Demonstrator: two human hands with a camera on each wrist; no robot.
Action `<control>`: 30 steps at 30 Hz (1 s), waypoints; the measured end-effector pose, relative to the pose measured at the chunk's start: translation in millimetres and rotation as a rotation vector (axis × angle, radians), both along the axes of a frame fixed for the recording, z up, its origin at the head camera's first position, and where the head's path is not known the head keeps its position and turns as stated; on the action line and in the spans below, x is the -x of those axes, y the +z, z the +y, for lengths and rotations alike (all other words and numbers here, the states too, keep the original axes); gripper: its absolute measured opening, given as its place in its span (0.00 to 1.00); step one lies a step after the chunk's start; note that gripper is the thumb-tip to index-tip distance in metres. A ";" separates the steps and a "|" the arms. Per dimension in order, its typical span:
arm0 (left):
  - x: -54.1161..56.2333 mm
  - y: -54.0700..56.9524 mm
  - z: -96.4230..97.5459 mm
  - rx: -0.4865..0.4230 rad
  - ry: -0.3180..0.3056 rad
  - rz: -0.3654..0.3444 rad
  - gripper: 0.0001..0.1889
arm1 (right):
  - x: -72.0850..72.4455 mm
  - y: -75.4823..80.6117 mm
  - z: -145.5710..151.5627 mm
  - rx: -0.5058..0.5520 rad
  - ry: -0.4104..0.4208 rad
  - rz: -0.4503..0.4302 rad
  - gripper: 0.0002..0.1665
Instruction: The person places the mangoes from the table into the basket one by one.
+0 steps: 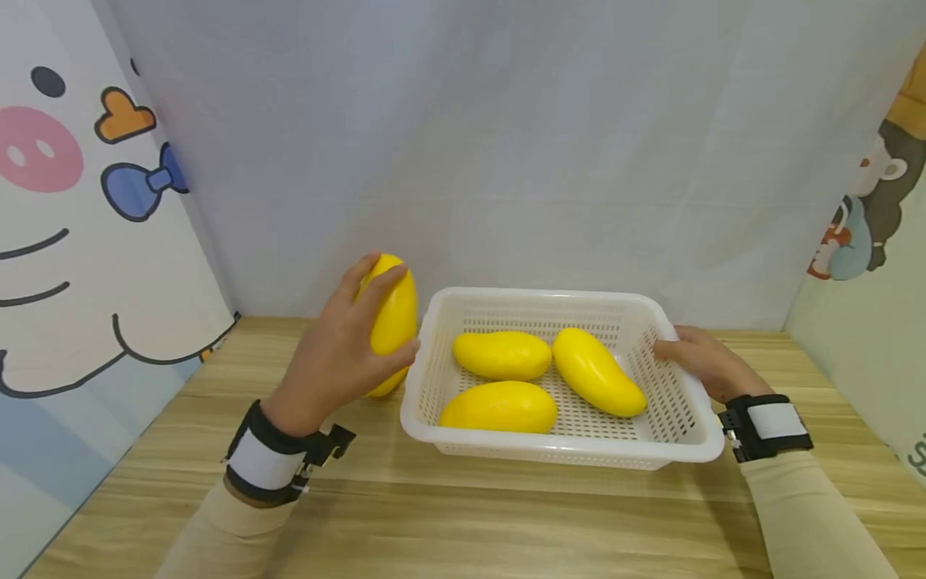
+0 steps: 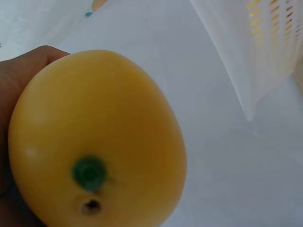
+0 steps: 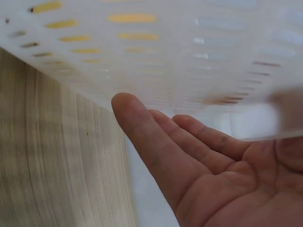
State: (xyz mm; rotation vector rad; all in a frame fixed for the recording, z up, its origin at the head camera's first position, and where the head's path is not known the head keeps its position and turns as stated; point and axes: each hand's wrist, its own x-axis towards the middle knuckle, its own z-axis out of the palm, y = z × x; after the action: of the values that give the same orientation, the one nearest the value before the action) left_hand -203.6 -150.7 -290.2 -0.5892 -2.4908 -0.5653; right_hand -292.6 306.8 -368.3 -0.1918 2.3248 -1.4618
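My left hand (image 1: 334, 347) grips a yellow mango (image 1: 395, 312) upright just left of a white slotted basket (image 1: 564, 444). In the left wrist view, the mango's end (image 2: 118, 118) faces the camera, with a green stem nub and a small dark hole. My right hand (image 1: 705, 362) holds the basket's right side, thumb over the rim and inside. From the right wrist view, its other fingers (image 3: 189, 144) lie under the slotted basket wall (image 3: 165, 61). Inside the basket lie three more mangoes: one at the back left (image 1: 502, 355), one in front (image 1: 499, 408), one slanting at right (image 1: 599, 372).
A wood-grain table (image 1: 463, 523) carries the basket. Behind it hangs a pale grey cloth (image 1: 506, 145). Cartoon-printed panels stand at the left (image 1: 65, 241) and the right (image 1: 868, 322). Each wrist wears a black and white strap with a small camera.
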 end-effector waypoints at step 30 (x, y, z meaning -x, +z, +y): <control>-1.5 2.3 36.2 -0.010 -0.153 0.069 0.42 | 1.2 -0.5 -0.1 -0.014 0.005 0.001 0.34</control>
State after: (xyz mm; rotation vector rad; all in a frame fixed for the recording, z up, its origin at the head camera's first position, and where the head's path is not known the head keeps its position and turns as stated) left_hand -202.1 -114.6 -287.9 -0.7870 -2.3907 -0.6036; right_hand -293.8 306.7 -368.8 -0.1945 2.3335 -1.4426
